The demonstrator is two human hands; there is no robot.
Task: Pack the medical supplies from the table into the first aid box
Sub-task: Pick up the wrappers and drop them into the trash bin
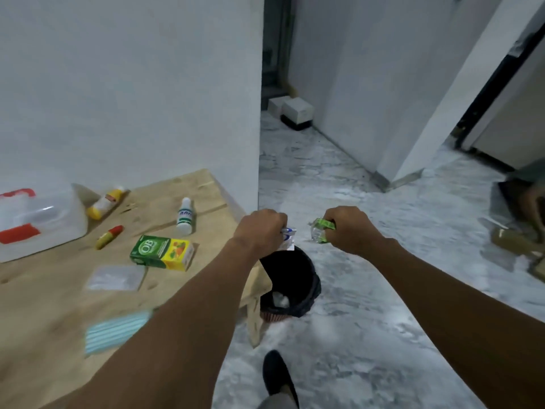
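Observation:
Both my arms reach out past the table's right edge, above a black bin (290,276) on the floor. My left hand (261,228) is closed on a white and blue wrapper (287,239). My right hand (349,230) grips a crumpled clear and green wrapper (321,230). On the wooden table (44,305) stand the white first aid box (41,222) with red latches at the far left, a yellow-capped bottle (106,202), a white bottle (185,216), a red and yellow tube (108,237), a green and yellow carton (162,252), a clear packet (115,278) and blue face masks (116,329).
A white wall rises behind the table. The bin holds some white scraps. To the right lies marble floor, with white boxes (296,112) far down the corridor and cardboard (519,243) at the right edge. My shoe (278,376) shows at the bottom.

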